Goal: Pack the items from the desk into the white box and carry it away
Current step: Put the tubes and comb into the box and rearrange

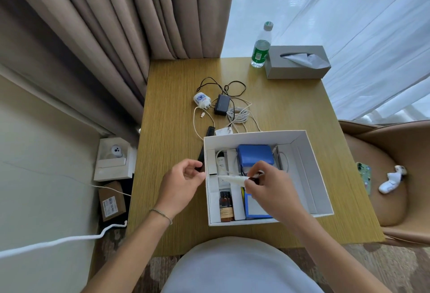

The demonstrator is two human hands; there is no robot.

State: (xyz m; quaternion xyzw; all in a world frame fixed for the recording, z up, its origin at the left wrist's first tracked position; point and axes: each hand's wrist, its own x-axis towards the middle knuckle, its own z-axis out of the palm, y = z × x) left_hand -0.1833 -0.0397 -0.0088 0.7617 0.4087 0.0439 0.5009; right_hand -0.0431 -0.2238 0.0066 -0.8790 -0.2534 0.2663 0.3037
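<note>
Bright soft daylight through sheer curtain (pixel 349 25) at upper right, slightly blown out, desk (pixel 176 153) evenly lit, faint soft shadows under hands, wide-angle bending at edges, slight overall softness, left floor dimmer

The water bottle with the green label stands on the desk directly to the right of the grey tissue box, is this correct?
Not quite. The head view shows the water bottle standing on the desk directly to the left of the grey tissue box, not to its right.
</note>
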